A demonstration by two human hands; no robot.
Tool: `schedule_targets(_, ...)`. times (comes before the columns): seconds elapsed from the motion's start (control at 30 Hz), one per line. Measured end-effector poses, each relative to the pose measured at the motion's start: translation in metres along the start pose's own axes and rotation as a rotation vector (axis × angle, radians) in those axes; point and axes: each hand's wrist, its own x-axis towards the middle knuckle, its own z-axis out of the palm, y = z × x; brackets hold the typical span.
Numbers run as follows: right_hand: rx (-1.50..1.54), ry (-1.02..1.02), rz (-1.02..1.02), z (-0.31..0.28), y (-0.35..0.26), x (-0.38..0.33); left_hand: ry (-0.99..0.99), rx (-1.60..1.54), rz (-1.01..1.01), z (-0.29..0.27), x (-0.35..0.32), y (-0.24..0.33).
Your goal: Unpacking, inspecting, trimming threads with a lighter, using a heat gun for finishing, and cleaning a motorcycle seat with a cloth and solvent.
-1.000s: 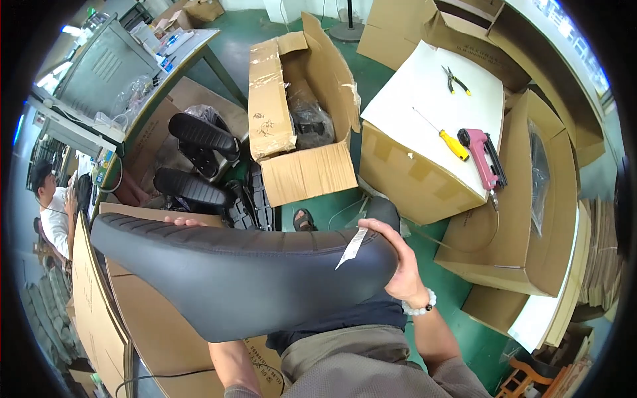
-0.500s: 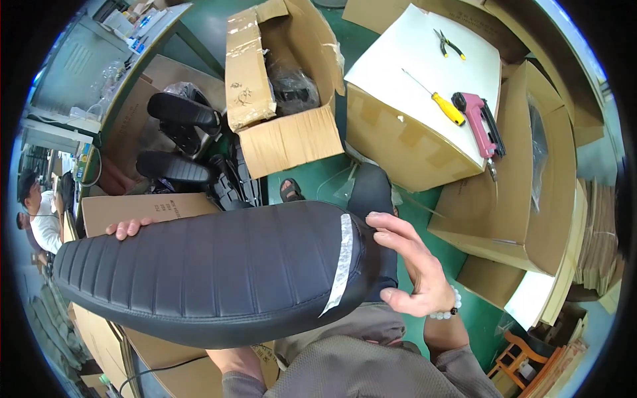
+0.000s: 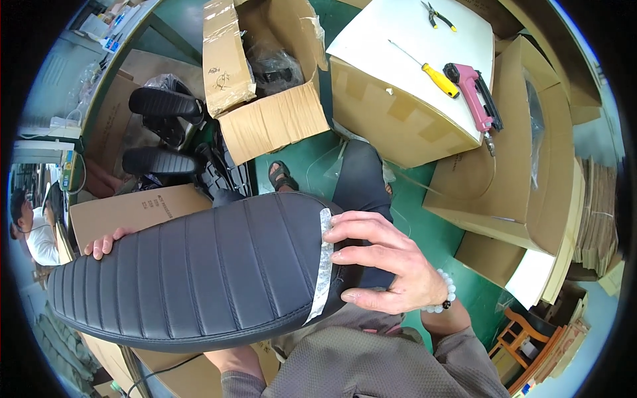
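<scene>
A long black ribbed seat cushion (image 3: 199, 272) lies across my lap, its padded top facing up. A strip of clear tape (image 3: 322, 265) crosses its right end. My right hand (image 3: 385, 262) grips that right end, fingers spread over the tape. My left hand (image 3: 105, 243) holds the far left edge; only its fingertips show over the rim.
An open cardboard box (image 3: 265, 73) with plastic-wrapped parts stands ahead. More black seats (image 3: 162, 103) lie left of it. A white-topped carton (image 3: 411, 86) carries a yellow screwdriver (image 3: 438, 78), a pink staple gun (image 3: 474, 96) and pliers (image 3: 438, 14). Another person (image 3: 30, 225) sits at far left.
The seat has turned from tilted to lying flat with its ribbed top up, and my right hand has closed over its taped end.
</scene>
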Motion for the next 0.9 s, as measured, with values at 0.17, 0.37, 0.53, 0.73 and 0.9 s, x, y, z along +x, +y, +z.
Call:
schedule_targets(0.17,0.012,0.005,0.032,0.002,-0.002,-0.001,0.014,0.032,0.009,0.002,-0.004,0.009)
schedule_targets(0.37,-0.02,-0.003,0.042,0.003,-0.001,-0.002,-0.007,0.012,-0.036,-0.002,0.0,0.014)
schedule_targets(0.53,-0.176,0.012,0.011,0.014,-0.017,0.003,0.014,0.006,-0.039,-0.002,0.001,0.014)
schedule_targets(0.73,-0.382,-0.001,-0.105,0.026,-0.025,0.004,0.02,0.004,-0.04,-0.004,-0.001,0.01)
schedule_targets(0.9,-0.438,0.054,-0.194,0.029,-0.017,0.005,-0.002,0.028,-0.034,-0.005,-0.004,0.016)
